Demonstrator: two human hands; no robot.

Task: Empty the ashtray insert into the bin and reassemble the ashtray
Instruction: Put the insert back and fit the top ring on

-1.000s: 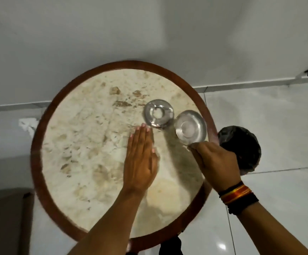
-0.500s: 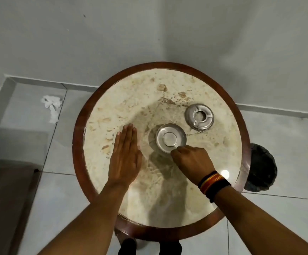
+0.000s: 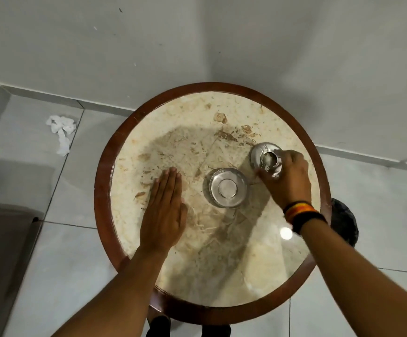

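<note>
The right hand (image 3: pixel 286 180) has its fingers closed around the lid (image 3: pixel 266 158), the ring-shaped metal top of the ashtray, at the far right of the round table (image 3: pixel 102 181); the thumb side sits at the lid's near edge and the fingers curl over its right half, so only the left part and the centre hole show. The lid looks tipped slightly, though whether it is clear of the marble I cannot tell. Just beside it, nearer the middle of the table and not touching it, the bowl (image 3: pixel 228 188) sits upright and alone, with nothing in it that I can see. Both pieces are shiny steel: the bowl is a plain dish with a flat round bottom, the lid a domed ring with notches in its rim. The left hand (image 3: pixel 164 212) lies flat, palm down, fingers together and straight, holding nothing, well to the left of the bowl. A black bin (image 3: pixel 345 222) peeks out from under the table's right edge, and a crumpled tissue (image 3: pixel 61 131) lies on the floor tiles at left. Half a second ago the right hand was pinching the bowl's near rim while the lid lay untouched; now it has let go of the bowl and moved across to the lid, while the left hand has stayed put
</note>
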